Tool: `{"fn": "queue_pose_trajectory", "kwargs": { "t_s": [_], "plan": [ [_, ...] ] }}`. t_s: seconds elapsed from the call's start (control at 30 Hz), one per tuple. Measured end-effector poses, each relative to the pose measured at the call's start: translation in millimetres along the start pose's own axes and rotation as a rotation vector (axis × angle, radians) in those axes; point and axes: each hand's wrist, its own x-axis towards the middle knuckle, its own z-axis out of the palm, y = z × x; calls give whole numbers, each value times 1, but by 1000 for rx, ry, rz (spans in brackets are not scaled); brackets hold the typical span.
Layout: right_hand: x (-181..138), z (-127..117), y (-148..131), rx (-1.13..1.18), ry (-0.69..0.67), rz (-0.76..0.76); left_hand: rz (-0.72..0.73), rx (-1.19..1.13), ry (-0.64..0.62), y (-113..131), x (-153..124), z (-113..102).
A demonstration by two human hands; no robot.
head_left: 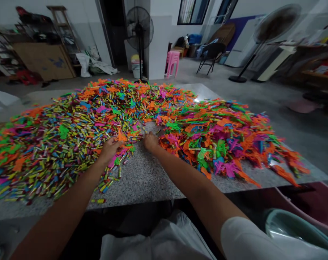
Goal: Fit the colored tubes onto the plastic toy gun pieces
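Note:
My left hand [109, 148] pinches an orange gun-shaped plastic piece [122, 135] between thumb and fingers, at the inner edge of the left heap. My right hand [150, 142] is curled closed just above the bare strip of the speckled grey table [150, 177]; its fingertips and anything in them are hidden. Around my left hand spreads a heap of small wrapped tubes [79, 144], mostly yellow, blue and dark red. To the right of my right hand lies a heap of flat gun-shaped plastic pieces [223, 126] in orange, green, pink and blue.
Below the table's right edge stand a green tub [296, 227] and a pink tub [319, 202]. Past the table are a black standing fan [139, 29], pink stools [173, 61], a folding chair [214, 52] and another fan [277, 23].

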Motion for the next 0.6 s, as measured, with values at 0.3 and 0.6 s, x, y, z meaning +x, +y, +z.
{"fn": "queue_pose_trajectory", "kwargs": {
  "t_s": [0.3, 0.6],
  "plan": [
    [-84, -4, -18, 967, -41, -145, -136, -359, -29, 16, -66, 16],
    [-139, -11, -36, 1607, -46, -72, -132, -372, -47, 19, -98, 45]
  ]
}}
